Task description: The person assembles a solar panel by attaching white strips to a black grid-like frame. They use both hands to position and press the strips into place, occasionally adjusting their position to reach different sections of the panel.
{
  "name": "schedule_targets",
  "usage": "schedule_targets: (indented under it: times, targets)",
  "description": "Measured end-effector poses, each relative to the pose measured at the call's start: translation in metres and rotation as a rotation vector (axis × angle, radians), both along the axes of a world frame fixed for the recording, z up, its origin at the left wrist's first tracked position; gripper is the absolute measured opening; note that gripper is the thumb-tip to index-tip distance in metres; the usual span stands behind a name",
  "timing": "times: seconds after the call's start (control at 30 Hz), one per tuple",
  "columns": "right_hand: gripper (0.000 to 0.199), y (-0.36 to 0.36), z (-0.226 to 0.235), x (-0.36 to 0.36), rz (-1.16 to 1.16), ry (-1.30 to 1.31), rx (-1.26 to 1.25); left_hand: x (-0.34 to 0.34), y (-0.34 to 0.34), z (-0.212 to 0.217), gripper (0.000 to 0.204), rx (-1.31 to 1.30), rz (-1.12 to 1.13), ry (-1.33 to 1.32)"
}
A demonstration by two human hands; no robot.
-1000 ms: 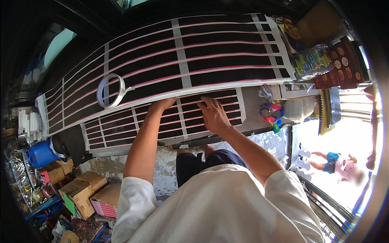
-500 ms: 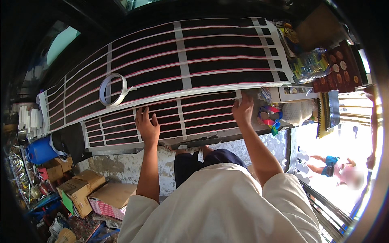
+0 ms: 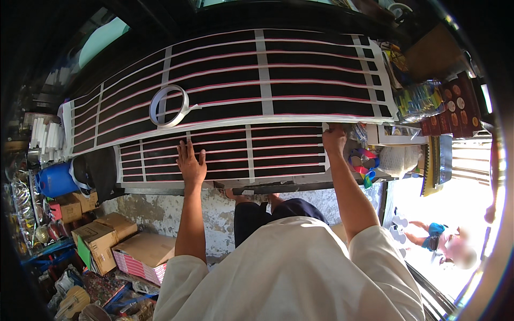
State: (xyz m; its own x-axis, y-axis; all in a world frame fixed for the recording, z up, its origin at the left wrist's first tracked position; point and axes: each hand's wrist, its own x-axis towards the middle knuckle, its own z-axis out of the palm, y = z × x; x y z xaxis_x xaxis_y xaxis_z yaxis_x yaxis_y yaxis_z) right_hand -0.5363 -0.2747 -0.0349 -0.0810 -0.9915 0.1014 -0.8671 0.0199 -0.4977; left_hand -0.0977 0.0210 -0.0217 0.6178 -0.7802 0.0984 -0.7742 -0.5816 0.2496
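Observation:
A long black sheet with white and pink stripes (image 3: 225,167) lies along the table's front. My left hand (image 3: 191,165) rests on it, palm down, fingers spread and nothing held. At the sheet's right end, my right hand (image 3: 334,140) has its fingers curled in at the far corner and appears to pinch the edge; the fingertips are partly hidden. Behind lies a larger stack of similar striped sheets (image 3: 305,88), whose near edge covers the front sheet's far side. A roll of white tape (image 3: 153,107) rests on that stack, its loose end pointing right.
Right of my right hand are a multicoloured ribbon (image 3: 366,163), a bubble-wrapped bundle (image 3: 399,160) and spiral notebooks (image 3: 432,160). A blue container (image 3: 55,180) stands at the left end. Cardboard boxes (image 3: 110,235) sit low on the left. Another person (image 3: 436,238) is outside at right.
The view has shifted, so the table's things appear farther right. My right hand has moved outward at the sheet's end and its fingers have curled. My left hand has slid left along the sheet.

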Motion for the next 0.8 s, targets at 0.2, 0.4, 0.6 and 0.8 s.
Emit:
schedule_targets:
  times: [0.2, 0.4, 0.6, 0.8]
  targets:
    - [0.028, -0.008, 0.006, 0.003, -0.064, -0.102, 0.176, -0.012, 0.004, 0.0, 0.063, -0.109, -0.071, -0.007]
    - [0.034, -0.008, 0.01, 0.003, -0.037, -0.142, 0.065, -0.035, -0.002, 0.006, 0.049, -0.142, -0.218, -0.093]
    - [0.04, 0.016, 0.027, 0.016, -0.05, 0.066, 0.004, -0.046, -0.011, 0.014, 0.068, -0.125, -0.249, -0.022]
    - [0.053, 0.031, 0.048, 0.027, 0.049, 0.066, 0.163, -0.052, -0.014, 0.014, 0.084, -0.042, -0.271, -0.018]
